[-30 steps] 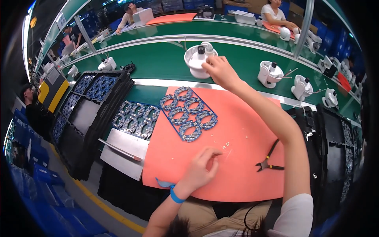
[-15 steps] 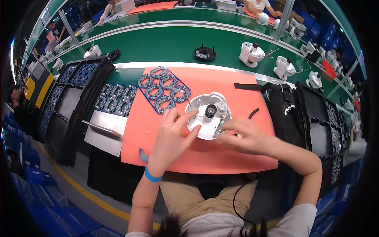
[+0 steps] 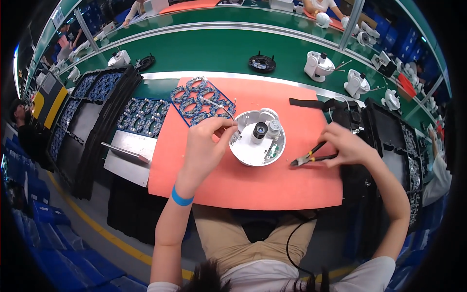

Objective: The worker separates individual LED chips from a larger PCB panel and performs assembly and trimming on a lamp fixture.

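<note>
A round white camera housing (image 3: 237,155) lies on the orange mat (image 3: 243,190), its inside facing up. In it stand a black lens (image 3: 260,130) and a small green circuit board (image 3: 274,150). At the housing's left rim, my left hand (image 3: 206,148) pinches a thin cable (image 3: 226,111) between thumb and fingertips. That cable's pale end lies over the blue ring-board panel (image 3: 182,108). To the right, my right hand (image 3: 348,144) is closed around the handles of diagonal cutters (image 3: 307,158). Their jaws are low over the mat, apart from the housing.
A metal plate with an upright strip (image 3: 127,163) and another board panel (image 3: 141,117) stand at the left. Black trays (image 3: 90,141) flank the mat. Beyond it, a green conveyor (image 3: 204,51) carries a black ring part (image 3: 261,63) and several white camera bodies (image 3: 318,67).
My right hand has left the housing, moved right and taken hold of the cutters. My left hand has gone from spread fingers to a pinch on the cable.
</note>
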Tool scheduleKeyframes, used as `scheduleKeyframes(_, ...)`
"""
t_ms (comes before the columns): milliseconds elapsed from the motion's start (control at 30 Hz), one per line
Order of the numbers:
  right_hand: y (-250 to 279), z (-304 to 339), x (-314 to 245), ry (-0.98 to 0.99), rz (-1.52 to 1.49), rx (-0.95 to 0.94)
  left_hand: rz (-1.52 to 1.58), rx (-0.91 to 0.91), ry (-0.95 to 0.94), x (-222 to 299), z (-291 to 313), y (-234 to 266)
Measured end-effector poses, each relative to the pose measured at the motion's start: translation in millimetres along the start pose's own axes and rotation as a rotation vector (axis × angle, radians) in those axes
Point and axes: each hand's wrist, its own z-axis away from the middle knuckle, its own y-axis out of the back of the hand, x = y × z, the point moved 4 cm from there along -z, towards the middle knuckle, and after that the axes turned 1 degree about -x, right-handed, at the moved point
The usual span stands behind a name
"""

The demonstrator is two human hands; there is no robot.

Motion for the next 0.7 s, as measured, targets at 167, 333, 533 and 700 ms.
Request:
scheduleKeyframes(167,55,-26,1,-0.092,-0.126,0.357,0.031,-0.005,0.017,7,-10,-5)
scheduleKeyframes(333,67,-92,-17,0.091,0.007,0.264,0.027,-0.021,0.035,5,-19,-4)
scheduleKeyframes(533,64,-127,-23,0.162,0.049,0.115,-0.002,-0.014,0.024,7,-25,-2)
scheduleKeyframes(700,55,-134,-29,0.183,0.024,0.026,0.006,-0.038,-0.018,9,-28,-3)
